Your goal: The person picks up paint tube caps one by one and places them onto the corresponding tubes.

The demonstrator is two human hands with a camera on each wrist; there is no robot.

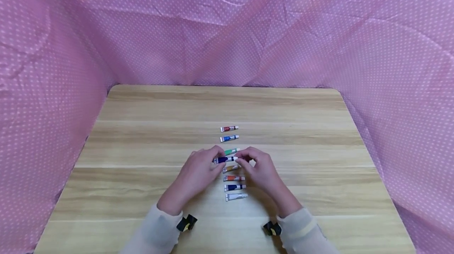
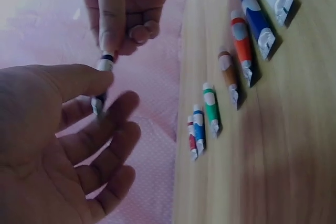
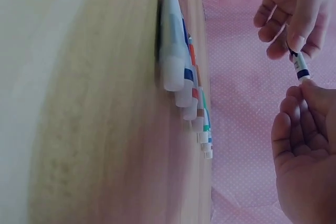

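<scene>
A dark blue paint tube (image 1: 225,159) is held up between both hands, above a row of paint tubes. My left hand (image 1: 199,170) pinches its body between thumb and index finger. With thumb and fingertips my right hand (image 1: 263,170) pinches the white cap end. In the left wrist view the held tube (image 2: 105,63) is partly covered by the left thumb; in the right wrist view its label and dark band (image 3: 300,67) show. Below, the green tube (image 1: 232,151) and the ochre-brown tube (image 1: 232,168) are partly hidden by the hands.
On the wooden table (image 1: 142,135) the row also has a red tube (image 1: 229,128) and a blue tube (image 1: 229,138) farther away. Nearer lie an orange tube (image 1: 234,178), another dark blue tube (image 1: 235,187) and a whitish tube (image 1: 236,197). Pink dotted cloth (image 1: 227,49) surrounds the table.
</scene>
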